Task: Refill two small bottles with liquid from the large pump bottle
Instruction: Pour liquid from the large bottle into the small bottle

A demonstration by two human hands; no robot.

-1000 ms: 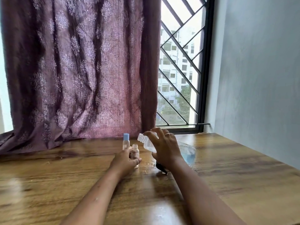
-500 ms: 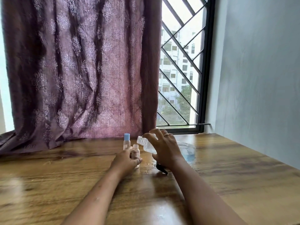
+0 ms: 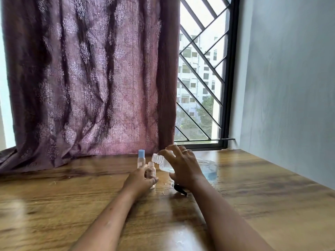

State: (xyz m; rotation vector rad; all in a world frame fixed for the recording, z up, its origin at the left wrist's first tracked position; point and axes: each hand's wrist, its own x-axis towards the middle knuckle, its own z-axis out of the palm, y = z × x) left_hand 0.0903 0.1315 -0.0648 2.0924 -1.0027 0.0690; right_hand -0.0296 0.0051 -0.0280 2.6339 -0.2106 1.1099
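Large bottle [image 3: 164,163] mouth lower now, fingers clamped; left hand [image 3: 139,181] around small bottle [image 3: 151,172].

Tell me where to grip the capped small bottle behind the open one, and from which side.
Grip the blue-capped bottle around its clear body just below the cap, coming from its left. It stands upright, and the left hand with the open small bottle crowds its right and front, with the tilted large bottle beyond.

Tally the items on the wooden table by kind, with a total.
Small clear bottles: 2, one blue-capped, one uncapped
Large clear bottle with blue liquid: 1
Black pump head: 1
Total: 4
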